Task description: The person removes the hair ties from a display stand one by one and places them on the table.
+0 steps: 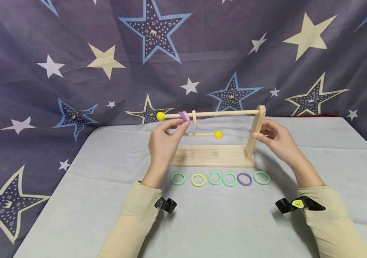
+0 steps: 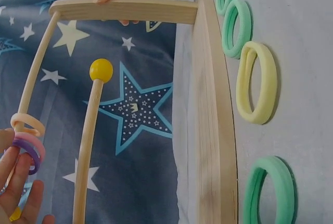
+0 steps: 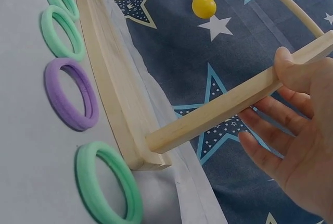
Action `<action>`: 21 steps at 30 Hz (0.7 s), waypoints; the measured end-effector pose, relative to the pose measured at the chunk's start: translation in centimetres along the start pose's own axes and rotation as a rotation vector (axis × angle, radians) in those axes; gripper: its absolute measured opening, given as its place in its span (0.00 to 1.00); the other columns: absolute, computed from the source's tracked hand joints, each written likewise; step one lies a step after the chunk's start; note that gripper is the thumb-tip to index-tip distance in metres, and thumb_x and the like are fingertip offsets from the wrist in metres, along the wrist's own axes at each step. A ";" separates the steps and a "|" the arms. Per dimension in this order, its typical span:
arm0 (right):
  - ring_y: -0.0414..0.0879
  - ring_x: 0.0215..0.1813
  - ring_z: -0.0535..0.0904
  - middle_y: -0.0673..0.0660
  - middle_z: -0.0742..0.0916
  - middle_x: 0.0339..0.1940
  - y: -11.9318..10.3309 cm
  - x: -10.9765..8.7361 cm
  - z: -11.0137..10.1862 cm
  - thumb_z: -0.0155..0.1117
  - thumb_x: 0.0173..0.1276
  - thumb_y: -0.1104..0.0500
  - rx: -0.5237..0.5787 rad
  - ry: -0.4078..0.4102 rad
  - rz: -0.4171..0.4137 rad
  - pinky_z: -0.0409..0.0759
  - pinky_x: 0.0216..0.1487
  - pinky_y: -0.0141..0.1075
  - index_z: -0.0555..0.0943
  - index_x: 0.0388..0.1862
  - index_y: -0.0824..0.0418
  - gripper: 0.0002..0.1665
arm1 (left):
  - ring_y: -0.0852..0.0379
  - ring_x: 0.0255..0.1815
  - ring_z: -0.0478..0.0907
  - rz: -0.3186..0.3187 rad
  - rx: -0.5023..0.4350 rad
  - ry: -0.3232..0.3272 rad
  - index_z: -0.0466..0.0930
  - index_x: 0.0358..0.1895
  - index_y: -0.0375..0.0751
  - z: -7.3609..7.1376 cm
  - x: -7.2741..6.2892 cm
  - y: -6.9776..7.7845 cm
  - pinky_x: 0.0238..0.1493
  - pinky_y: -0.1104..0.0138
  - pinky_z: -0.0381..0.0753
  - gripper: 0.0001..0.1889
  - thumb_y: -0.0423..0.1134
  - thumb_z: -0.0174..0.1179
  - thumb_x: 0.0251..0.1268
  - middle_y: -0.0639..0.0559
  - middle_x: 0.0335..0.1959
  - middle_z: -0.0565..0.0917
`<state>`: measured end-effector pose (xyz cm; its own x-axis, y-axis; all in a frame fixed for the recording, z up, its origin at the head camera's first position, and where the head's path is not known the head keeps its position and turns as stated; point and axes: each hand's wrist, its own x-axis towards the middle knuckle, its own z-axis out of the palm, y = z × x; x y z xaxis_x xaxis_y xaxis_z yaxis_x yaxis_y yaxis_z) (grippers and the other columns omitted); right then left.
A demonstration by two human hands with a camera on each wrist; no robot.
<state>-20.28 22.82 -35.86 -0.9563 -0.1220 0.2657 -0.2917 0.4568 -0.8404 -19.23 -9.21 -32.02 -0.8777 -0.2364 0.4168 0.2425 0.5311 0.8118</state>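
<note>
A wooden rack with a base, an upright and an upper rod stands on the table. Near the rod's yellow end ball, my left hand pinches a purple hair tie between thumb and fingers. Right against it on the rod is a pink hair tie, and a peach one hangs slightly nearer the upright. My right hand holds the upright from the right, thumb in front and fingers behind, as the right wrist view shows.
A lower rod ends in another yellow ball; its far end is hidden behind my left hand. In front of the base lies a row of hair ties: several green, one yellow, one purple. A star-patterned cloth hangs behind.
</note>
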 end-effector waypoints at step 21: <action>0.31 0.40 0.80 0.57 0.85 0.43 -0.3 -0.1 0.1 0.65 0.72 0.60 0.013 0.012 -0.001 0.77 0.43 0.24 0.76 0.58 0.70 0.21 | 0.62 0.39 0.81 0.043 -0.075 0.086 0.90 0.41 0.48 -1.0 0.3 -0.8 0.48 0.59 0.77 0.09 0.47 0.68 0.64 0.58 0.35 0.89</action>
<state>-20.14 22.60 -35.66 -0.9556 -0.1125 0.2723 -0.2935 0.4447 -0.8463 -19.22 -10.53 -32.11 -0.8279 -0.2855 0.4827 0.3121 0.4807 0.8195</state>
